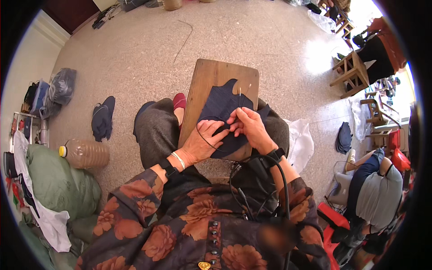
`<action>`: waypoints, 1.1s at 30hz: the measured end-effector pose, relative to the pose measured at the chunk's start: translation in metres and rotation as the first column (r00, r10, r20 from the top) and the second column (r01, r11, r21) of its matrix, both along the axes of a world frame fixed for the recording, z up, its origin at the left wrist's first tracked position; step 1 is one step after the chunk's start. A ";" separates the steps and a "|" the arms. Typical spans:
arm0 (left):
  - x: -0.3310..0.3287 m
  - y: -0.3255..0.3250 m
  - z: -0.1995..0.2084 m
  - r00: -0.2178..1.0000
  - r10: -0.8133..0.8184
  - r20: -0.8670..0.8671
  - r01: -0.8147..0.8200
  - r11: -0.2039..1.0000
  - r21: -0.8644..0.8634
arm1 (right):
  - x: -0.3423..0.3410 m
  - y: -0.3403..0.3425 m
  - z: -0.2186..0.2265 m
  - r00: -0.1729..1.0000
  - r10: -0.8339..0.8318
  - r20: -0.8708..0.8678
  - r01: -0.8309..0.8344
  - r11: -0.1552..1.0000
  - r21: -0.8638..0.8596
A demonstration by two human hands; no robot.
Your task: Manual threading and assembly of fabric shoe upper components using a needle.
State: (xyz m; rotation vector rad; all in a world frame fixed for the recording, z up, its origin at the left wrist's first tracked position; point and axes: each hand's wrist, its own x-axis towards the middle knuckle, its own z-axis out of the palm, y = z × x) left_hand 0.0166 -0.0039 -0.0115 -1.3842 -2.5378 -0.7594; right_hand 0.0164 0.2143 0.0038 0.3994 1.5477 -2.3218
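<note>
Right hand grip pinched together on the dark cloth, fingertips at its near edge. Left hand lies flat on the same cloth, fingers loosely curled, pinning it to the board across the lap. Cloth runs away from both hands, long axis up the board. A thin needle stands just beyond the right fingers; right hand nearer.
</note>
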 end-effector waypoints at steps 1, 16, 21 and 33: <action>-0.001 -0.001 0.000 1.000 -0.024 0.008 0.024 1.000 0.000 | -0.006 0.003 0.000 0.999 0.011 -0.031 -0.010 1.000 0.024; 0.000 -0.003 0.003 0.992 -0.013 0.129 0.020 0.998 -0.057 | -0.073 0.155 0.014 0.810 -0.540 -0.229 0.563 0.825 0.048; 0.001 -0.005 -0.003 0.993 -0.006 0.115 0.010 0.999 -0.036 | -0.067 0.157 0.006 0.764 -0.614 -0.200 0.628 0.778 0.007; 0.006 -0.006 0.001 0.999 0.012 0.042 -0.011 1.000 -0.011 | -0.026 0.063 0.023 0.929 -0.226 -0.293 0.305 0.916 0.262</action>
